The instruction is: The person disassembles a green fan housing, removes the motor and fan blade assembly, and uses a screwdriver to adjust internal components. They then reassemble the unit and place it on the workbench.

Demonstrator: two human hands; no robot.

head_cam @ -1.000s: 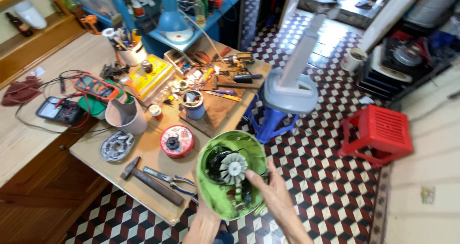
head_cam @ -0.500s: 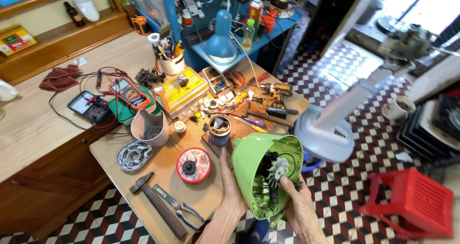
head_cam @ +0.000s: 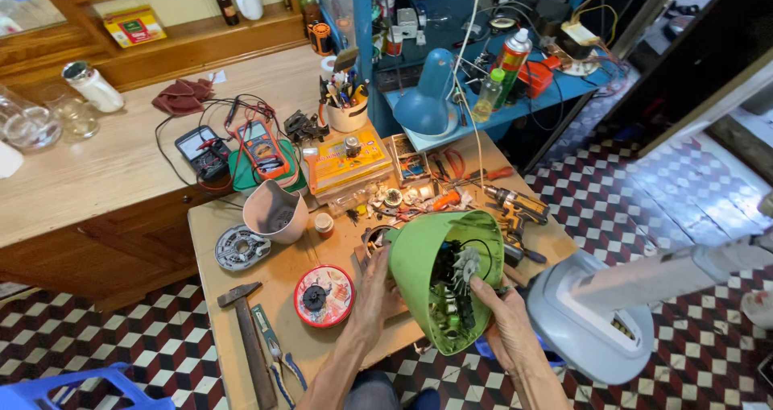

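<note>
Currently left hand and right hand clamp the green housing from either side, tilted over the table edge. Risk: grip slips, housing drops onto round tin or floor, fan wheel cracks.

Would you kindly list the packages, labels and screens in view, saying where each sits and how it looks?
Yellow flat box: mid-bench, rectangular, red and green print.
Yellow carton: wooden shelf, top left, red and green panels.
Orange multimeter: left of the yellow flat box, grey screen.
Black meter: beside the orange multimeter, pale screen.
Spray can: blue table, red, green and white label.
Round red tin: bench front, near the left hand, printed lid.
</note>
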